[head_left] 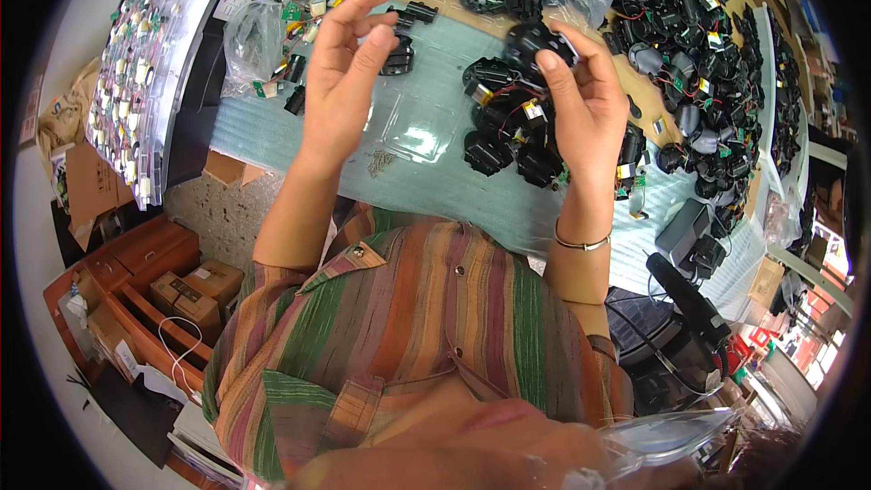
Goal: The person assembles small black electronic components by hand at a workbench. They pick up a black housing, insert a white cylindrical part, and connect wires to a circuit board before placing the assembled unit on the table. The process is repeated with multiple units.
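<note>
Your right hand (588, 104) is up at centre-right of the frame, grasping a black casing (528, 47): thumb on the near side, fingers behind its right edge. The casing sits in the upper middle, above a bunch of black casings (490, 152) lying on the table; whether the two touch, cannot tell from this angle. Thin red wires and small silver packs show among the bunch.

Your left hand (340, 91) is raised left of centre, released and holding nothing, thumb and fingers apart and loosely curled. Nearest it in the frame: a few small black parts (399, 59) just to its right, and a clear plastic bag (252, 45) to its left.

Between your hands, a pale green mat (272, 138) covers the table. On it, near the middle, a clear plastic tray (417, 138); by its lower-left corner, a small pile of metal bits (380, 162), too small to make out singly.

Upper left: a black bin (193, 95), tilted in view, with white and green parts (136, 82) packed along its face. Upper right: a large heap (699, 95) of black casings, wires and small packs. Lower left: cardboard boxes (189, 299) in a brown drawer. A metal bracelet (582, 245) rings your right wrist.
</note>
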A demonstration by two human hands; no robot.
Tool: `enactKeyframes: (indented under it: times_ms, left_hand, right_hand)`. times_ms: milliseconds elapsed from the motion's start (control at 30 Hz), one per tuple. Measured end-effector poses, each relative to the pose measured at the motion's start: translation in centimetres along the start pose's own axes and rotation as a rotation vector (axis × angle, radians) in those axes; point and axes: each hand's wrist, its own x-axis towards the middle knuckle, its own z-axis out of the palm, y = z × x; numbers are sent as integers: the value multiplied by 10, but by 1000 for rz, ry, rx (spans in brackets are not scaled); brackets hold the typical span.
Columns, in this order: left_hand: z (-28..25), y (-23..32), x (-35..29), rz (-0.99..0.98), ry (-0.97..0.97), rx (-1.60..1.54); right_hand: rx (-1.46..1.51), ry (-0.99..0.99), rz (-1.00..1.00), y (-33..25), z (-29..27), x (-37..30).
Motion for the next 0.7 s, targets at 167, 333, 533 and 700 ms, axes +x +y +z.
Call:
enactKeyframes:
  times_ms: [167, 333, 533, 700]
  left_hand:
    - [-37, -4, 20, 140, 9, 545]
    - [-44, -16, 31, 328, -99, 1090]
    - [-29, -41, 53, 244, -122, 1391]
    - [-29, -44, 57, 106, -236, 1268]
  right_hand:
    - [-643, -25, -267, 12, -7, -7]
    - [-1090, -136, -237, 8, -3, -12]
    - [-1117, -123, -269, 16, -1, -12]
    - [-1040, -80, -269, 7, -2, -16]
